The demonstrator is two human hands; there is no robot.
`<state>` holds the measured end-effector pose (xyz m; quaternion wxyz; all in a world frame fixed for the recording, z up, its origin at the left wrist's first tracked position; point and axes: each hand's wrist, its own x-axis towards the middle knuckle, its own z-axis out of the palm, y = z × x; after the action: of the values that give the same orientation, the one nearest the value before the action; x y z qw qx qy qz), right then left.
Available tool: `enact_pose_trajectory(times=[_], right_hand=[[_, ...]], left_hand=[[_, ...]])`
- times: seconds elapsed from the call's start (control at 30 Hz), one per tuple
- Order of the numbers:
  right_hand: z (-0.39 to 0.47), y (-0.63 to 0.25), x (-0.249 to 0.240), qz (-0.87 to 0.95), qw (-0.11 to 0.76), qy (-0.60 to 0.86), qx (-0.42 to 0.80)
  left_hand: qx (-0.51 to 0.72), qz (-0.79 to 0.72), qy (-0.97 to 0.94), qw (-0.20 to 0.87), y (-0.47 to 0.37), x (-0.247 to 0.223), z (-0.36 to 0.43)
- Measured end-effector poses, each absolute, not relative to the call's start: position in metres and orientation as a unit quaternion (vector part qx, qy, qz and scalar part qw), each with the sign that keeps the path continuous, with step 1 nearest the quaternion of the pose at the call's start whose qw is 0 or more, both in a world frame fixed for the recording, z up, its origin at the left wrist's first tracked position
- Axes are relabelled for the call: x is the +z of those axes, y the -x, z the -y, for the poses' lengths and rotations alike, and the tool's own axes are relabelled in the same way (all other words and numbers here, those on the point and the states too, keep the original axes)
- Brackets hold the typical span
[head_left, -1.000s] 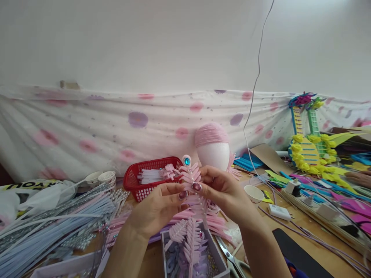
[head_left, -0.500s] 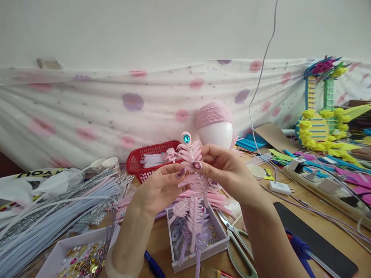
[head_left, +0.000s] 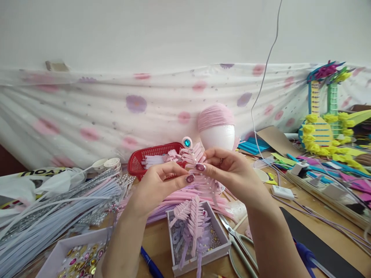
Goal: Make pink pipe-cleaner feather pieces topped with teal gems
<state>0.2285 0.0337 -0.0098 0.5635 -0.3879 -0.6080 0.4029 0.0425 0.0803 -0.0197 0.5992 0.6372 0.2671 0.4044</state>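
Note:
Between both hands is a pink feather-like craft piece (head_left: 193,156) with pearl beads along it and a round teal gem (head_left: 187,143) at its top. My right hand (head_left: 232,170) pinches it from the right, thumb in front. My left hand (head_left: 165,183) is closed at its left edge, thumb and fingertips together on the pink strands. Below the hands, a white box (head_left: 199,266) holds lilac pieces and small beads, and a pink leaf-shaped piece (head_left: 195,222) lies across it.
A red basket (head_left: 137,156) and a white foam head wrapped in pink yarn (head_left: 217,133) stand behind. Scissors (head_left: 236,239) and a blue pen (head_left: 150,262) lie nearby. A box of gems (head_left: 55,258) and pipe cleaners (head_left: 95,197) are left; a power strip (head_left: 324,200) is right.
The pink piece is slightly lower and its gem end has dipped. My left thumb has shifted right and down along it. The whole view has shifted slightly.

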Motion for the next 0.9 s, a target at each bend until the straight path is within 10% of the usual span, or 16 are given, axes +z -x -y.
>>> enact_pose_trajectory(times=[0.9], right_hand=[[-0.030,-0.233,-0.005,0.712,0.448,0.472,0.264]], left_hand=[[0.442,-0.330,-0.762,0.340,-0.042,-0.016,-0.077]])
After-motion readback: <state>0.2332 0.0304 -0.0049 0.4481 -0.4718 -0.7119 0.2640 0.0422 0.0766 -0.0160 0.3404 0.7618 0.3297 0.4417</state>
